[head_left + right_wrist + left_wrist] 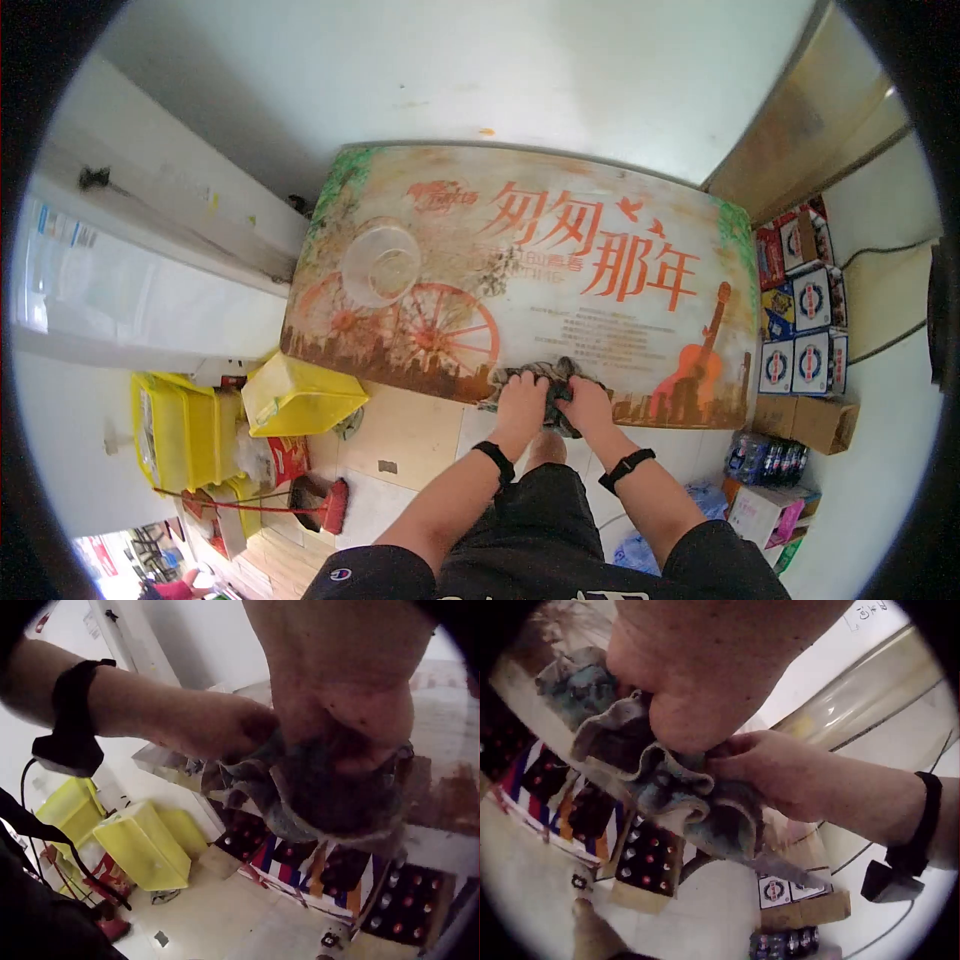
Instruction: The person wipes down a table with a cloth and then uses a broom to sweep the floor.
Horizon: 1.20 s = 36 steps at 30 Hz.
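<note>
At the front edge of a printed tabletop (540,330), both hands grip one crumpled grey-green rag (562,370). My left hand (523,405) has its fingers curled into the cloth on one side. Close beside it, my right hand (588,408) grasps the other side. In the left wrist view the rag (675,799) hangs in thick, wavy folds below the hands. The right wrist view shows the cloth (300,799) bunched under the right hand (341,720), whose fingertips are partly hidden. A clear round plastic basin (382,262) stands on the tabletop's left part, among dark smudges.
Yellow bins (300,398) and a red broom head (337,505) are on the floor at left. Stacked cartons (812,300) and packed bottles (765,460) line the right side. Crates of capped bottles (405,904) sit low under the table. A wall (450,70) rises behind.
</note>
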Motion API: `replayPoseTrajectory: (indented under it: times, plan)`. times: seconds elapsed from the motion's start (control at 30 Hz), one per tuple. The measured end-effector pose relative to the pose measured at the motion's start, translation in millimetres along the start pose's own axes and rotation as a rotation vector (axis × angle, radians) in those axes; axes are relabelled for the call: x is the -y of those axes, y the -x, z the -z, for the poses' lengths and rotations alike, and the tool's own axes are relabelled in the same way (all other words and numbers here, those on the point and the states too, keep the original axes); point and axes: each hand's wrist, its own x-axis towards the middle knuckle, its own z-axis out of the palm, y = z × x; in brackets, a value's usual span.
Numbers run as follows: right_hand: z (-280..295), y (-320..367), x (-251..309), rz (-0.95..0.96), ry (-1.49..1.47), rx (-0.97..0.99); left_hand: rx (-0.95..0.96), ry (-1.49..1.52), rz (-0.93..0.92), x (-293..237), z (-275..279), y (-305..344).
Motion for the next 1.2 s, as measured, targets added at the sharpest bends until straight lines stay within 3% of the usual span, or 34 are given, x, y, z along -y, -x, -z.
replayPoseTrajectory:
  times: [0.1, 0.33, 0.53, 0.7, 0.83, 0.9, 0.93, 1.07, 1.2]
  plan:
    - [-11.2, 0.4, 8.4, -0.059, 0.016, -0.013, 0.007, 0.020, 0.054, 4.8, 0.1, 13.7]
    - [-41.1, -36.9, 61.2, 0.094, 0.011, -0.009, 0.073, 0.056, 0.294, 63.1, 11.5, 5.3]
    - [-46.0, -73.3, 99.7, 0.103, -0.022, 0.070, 0.136, 0.018, 0.358, 102.5, 34.6, -15.7]
    - [-43.9, -110.7, 136.3, 0.097, -0.053, 0.028, 0.037, 0.001, 0.441, 134.5, 43.6, -43.0]
    - [-44.8, -103.5, 127.7, 0.190, -0.005, 0.006, 0.062, 0.014, 0.396, 137.0, 39.5, -42.2]
    - [-36.0, -81.0, 114.9, 0.178, 0.000, 0.048, 0.199, -0.014, 0.333, 127.0, 33.4, -25.8]
    - [-33.7, -65.0, 109.7, 0.167, 0.003, 0.112, 0.191, -0.014, 0.317, 120.1, 28.8, -14.9]
    - [-43.9, -12.9, 88.4, 0.136, 0.042, 0.048, 0.146, -0.019, 0.130, 94.2, 18.6, 16.9]
    - [-58.8, -2.8, 79.5, 0.117, 0.057, 0.016, 0.097, -0.012, 0.067, 85.0, 12.5, 28.7]
